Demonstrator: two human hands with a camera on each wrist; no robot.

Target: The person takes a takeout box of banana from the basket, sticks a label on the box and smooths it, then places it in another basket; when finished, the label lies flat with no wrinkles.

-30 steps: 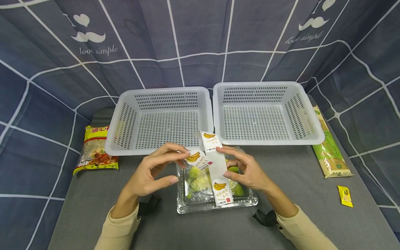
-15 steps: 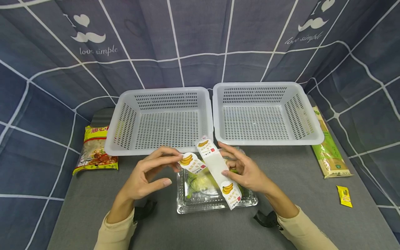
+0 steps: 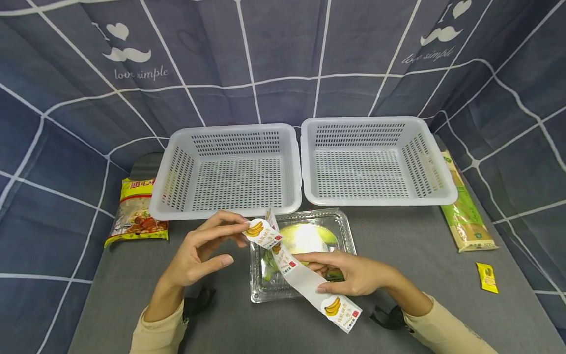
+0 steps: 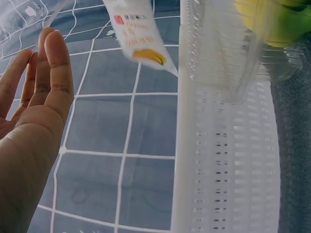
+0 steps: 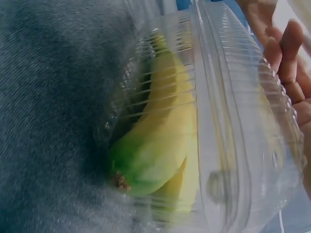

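In the head view, a clear plastic clamshell box point(image 3: 345, 236) lies on the grey cloth. Bananas point(image 5: 160, 121), yellow with green ends, show through its side in the right wrist view. My left hand point(image 3: 199, 255) carries a white banana-printed sticker point(image 3: 264, 234) at the index fingertip, with the thumb standing apart. Over the box, my right hand point(image 3: 349, 270) holds a paper strip of banana stickers point(image 3: 305, 278) between thumb and fingers. The strip slants down to the right past the box's front edge, and its far end passes behind the loose sticker.
Two white perforated baskets, left point(image 3: 239, 182) and right point(image 3: 362, 172), stand side by side behind the box. A yellow-red food packet point(image 3: 139, 211) lies far left. At the right are a long green-beige packet point(image 3: 468, 211) and a small yellow sachet point(image 3: 487, 277).
My right hand has moved down and swung the strip's near end to the lower right. My left hand has shifted slightly left and down with the sticker. The box stays put.
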